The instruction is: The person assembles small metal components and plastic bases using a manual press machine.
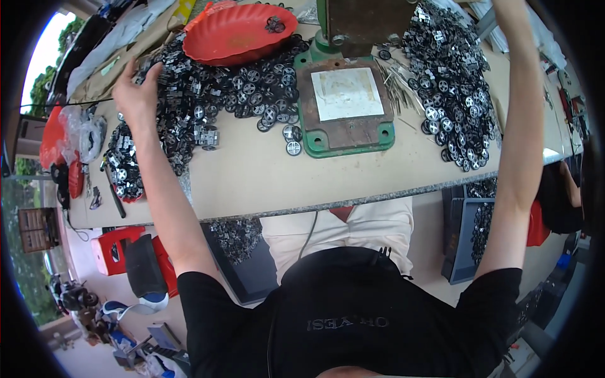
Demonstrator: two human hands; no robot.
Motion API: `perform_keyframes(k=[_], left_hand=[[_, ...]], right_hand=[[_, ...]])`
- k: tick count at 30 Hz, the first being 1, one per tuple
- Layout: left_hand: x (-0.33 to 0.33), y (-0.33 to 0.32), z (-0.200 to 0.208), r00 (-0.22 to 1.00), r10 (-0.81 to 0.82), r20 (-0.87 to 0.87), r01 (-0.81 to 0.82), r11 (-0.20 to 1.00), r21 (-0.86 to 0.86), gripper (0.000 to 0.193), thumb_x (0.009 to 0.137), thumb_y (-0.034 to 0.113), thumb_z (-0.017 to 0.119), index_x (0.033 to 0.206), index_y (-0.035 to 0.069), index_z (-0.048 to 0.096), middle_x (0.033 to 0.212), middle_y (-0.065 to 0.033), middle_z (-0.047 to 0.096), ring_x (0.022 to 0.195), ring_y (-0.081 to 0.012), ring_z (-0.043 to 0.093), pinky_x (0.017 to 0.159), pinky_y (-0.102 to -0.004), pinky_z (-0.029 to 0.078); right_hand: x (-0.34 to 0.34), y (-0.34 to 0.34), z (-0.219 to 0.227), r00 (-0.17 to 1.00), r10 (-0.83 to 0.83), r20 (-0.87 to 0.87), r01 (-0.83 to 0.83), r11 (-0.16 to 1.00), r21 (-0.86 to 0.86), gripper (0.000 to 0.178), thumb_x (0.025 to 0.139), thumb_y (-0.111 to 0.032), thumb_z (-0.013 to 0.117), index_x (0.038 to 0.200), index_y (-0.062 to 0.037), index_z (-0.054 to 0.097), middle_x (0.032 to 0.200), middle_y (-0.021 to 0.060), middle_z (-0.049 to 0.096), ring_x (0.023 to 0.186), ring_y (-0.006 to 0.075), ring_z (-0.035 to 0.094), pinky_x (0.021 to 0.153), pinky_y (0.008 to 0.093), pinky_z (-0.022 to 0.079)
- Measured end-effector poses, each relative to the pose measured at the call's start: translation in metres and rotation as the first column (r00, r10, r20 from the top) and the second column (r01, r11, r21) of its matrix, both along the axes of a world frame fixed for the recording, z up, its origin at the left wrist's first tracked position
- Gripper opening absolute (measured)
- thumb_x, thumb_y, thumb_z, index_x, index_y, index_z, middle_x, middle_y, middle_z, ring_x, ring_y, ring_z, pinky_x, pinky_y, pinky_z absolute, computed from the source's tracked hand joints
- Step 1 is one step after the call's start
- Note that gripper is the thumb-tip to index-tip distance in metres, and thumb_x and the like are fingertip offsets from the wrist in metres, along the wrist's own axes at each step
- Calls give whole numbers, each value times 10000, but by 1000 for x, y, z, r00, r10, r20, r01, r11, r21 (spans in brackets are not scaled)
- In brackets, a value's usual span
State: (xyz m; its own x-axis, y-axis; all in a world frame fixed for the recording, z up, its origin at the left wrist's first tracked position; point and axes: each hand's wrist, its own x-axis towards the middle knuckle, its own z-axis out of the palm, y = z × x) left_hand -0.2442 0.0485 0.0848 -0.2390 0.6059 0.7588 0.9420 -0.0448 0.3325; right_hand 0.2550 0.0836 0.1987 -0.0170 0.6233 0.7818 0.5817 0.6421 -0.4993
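My left hand (137, 93) is raised at the left edge of a heap of small black wheels and silver-grey parts (183, 94), its thumb and forefinger spread apart. I see nothing between those fingers. My right arm (520, 94) stretches along the right side of the table to the upper edge of the picture. Only the base of my right hand (508, 9) shows there, and its fingers are cut off. Between my arms stands a green press-like machine (350, 143) with a white sheet (346, 93) on its brown plate.
A red scalloped tray (236, 38) rests on the left heap with a few wheels in it. Another wheel heap (450, 94) lies right of the machine, beside thin metal rods (400, 91). Grey bins (460, 239) stand below the table edge. A red stool (116, 249) is at lower left.
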Motion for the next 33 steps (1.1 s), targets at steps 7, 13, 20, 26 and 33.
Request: perform_keyframes(k=[7,13,20,26,33], left_hand=[[111,-86,-58,894,-250,372,410,791,-453,293,709,185,723,940,16,659,838,-124,663,715,-159,601,680,-295,483],[173,-121,-90,846,-301,440,502,729,-465,294,665,108,744,916,-9,644,817,-122,627,700,-209,580,661,-295,475],[170,-133,-101,792,-231,566,534,712,-457,232,726,35,693,942,-22,631,775,-76,604,668,-133,558,610,-228,446],[179,-151,-92,138,-70,988,799,598,-69,162,859,45,569,1012,-6,581,890,-100,631,731,-122,602,549,-173,414],[213,-172,-89,-401,205,893,846,456,276,371,905,56,470,1263,-27,416,1151,-190,550,990,-266,588,750,-280,488]], right_hand=[[15,-108,-144,995,-50,90,89,853,-514,237,798,-142,638,1005,-28,624,904,41,621,673,78,520,615,231,440],[12,-150,-174,974,-44,224,189,708,-681,134,739,-76,653,858,-16,644,745,60,592,551,123,479,528,247,395],[20,-133,-178,925,15,380,246,740,-626,138,728,-62,651,847,1,626,747,91,589,631,191,554,581,297,434],[-2,-118,-189,899,108,424,204,753,-625,76,735,-54,611,770,13,599,772,133,594,726,288,590,653,371,464],[-13,-113,-203,779,141,611,297,775,-557,69,753,-19,529,813,3,556,836,164,599,786,350,587,674,410,465]])
